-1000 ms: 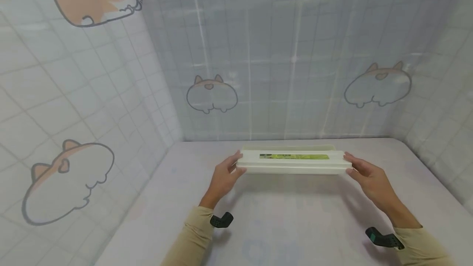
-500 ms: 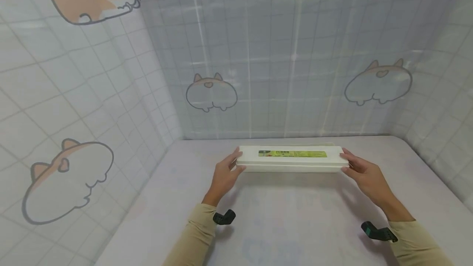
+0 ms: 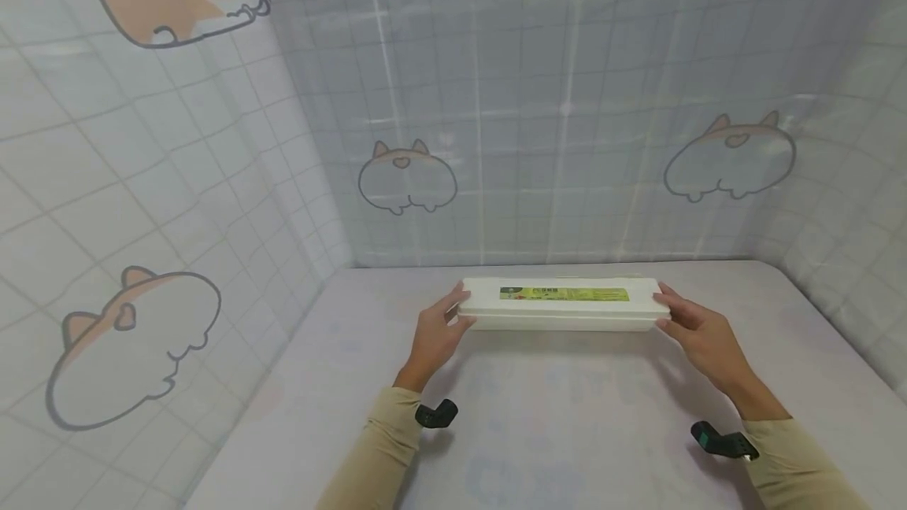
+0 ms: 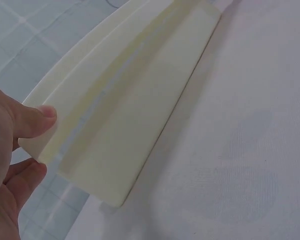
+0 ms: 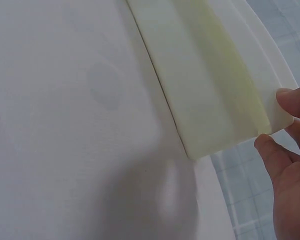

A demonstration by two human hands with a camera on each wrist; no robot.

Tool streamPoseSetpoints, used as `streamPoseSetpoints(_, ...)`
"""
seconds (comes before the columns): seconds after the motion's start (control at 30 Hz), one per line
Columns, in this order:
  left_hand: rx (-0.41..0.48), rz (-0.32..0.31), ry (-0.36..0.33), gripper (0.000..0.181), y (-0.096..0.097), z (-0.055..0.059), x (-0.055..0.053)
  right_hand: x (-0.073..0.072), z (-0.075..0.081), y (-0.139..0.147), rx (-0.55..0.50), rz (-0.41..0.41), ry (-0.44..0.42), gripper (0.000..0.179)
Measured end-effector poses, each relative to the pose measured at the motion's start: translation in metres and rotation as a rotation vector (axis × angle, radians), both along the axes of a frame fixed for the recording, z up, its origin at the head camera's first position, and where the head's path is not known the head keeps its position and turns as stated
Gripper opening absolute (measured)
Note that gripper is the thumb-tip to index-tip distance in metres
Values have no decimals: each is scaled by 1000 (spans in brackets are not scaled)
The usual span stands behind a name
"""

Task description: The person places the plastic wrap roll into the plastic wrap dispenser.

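A long white lid (image 3: 482,293) with a green and yellow label (image 3: 564,294) lies over a pale cream long box (image 4: 145,120) standing on the table. My left hand (image 3: 434,337) pinches the lid's left end, with the thumb on its front edge. At the opposite end, my right hand (image 3: 708,345) grips it the same way. In the left wrist view a thin strip shows between the lid and the box's front wall. The right wrist view has the box's right end (image 5: 200,100) below the lid, near the fingertips. The box's inside is hidden.
A pale table (image 3: 538,415) carries the box near its back edge. Tile-patterned sheets with cartoon dogs, such as the back sheet (image 3: 524,179), enclose it at the back and both sides. Black wrist devices (image 3: 436,413) sit at both sleeves.
The lid has tipped so that its top and label show more, and it now covers most of the box's back rim. Both hands moved slightly with it, keeping their hold.
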State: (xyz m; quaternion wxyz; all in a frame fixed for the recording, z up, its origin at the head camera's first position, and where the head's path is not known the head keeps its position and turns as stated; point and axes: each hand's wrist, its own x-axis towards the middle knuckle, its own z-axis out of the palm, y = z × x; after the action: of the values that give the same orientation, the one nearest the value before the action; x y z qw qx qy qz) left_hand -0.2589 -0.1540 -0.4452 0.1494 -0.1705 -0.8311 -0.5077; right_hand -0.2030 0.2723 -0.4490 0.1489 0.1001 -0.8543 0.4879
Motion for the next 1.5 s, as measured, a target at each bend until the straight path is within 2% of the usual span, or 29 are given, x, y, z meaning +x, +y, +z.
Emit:
streamPoseSetpoints(0.23, 23, 11, -19, 44, 5, -7, -6, -10, 0, 2, 40, -19, -9, 50)
streamPoseSetpoints(0.5, 9, 20, 10, 42, 6, -7, -10, -23, 1, 4, 27, -26, -48, 50)
streamPoseSetpoints(0.63, -2, 33, -4, 42, 6, -8, -13, -27, 2, 3, 8, -19, -61, 50)
streamPoseSetpoints(0.93, -41, 53, 4, 43, 9, -10, -19, -30, 2, 2, 9, -37, -76, 47)
streamPoseSetpoints(1.23, -6, 55, -60, 47, 8, -9, -19, -32, 1, -1, -8, -20, -65, 53)
streamPoseSetpoints(1.5, 0, 54, -80, 48, 9, -10, -23, -30, -2, 0, 40, -69, -141, 61)
